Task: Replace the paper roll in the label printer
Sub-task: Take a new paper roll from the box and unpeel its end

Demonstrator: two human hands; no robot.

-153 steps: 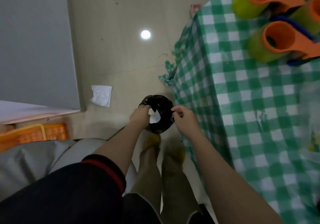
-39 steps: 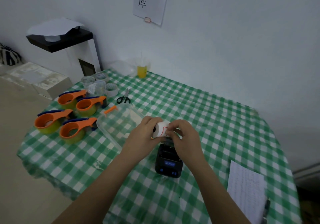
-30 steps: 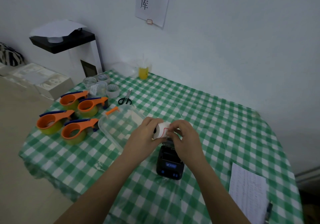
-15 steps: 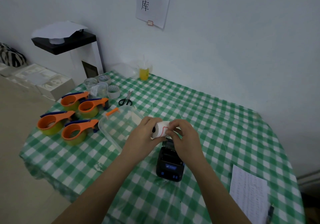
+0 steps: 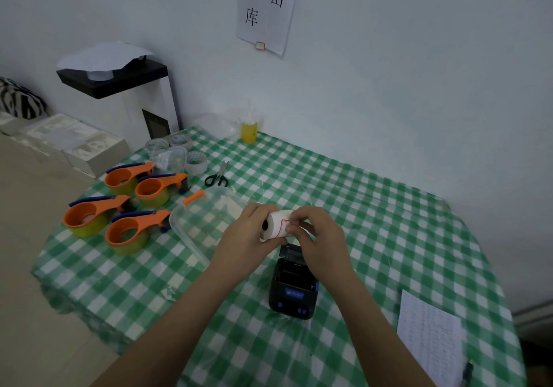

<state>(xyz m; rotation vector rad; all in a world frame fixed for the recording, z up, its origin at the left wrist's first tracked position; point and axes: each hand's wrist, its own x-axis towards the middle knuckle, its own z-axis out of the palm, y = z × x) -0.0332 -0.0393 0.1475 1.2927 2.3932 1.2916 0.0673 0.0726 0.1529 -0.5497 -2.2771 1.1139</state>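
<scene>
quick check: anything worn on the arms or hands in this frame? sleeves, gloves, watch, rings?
Nothing worn that shows. Both forearms are bare from the bottom edge of the frame up to the wrists, with no sleeve in view. The left hand and right hand have no gloves, and no watch, band or ring is visible on the sides facing the head camera. No markings or tape on them either.

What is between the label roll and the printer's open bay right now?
Nothing visible. The label roll, gripped by the left hand and right hand, hangs just above the printer, whose lid looks open; the right hand hides part of the bay.
</scene>
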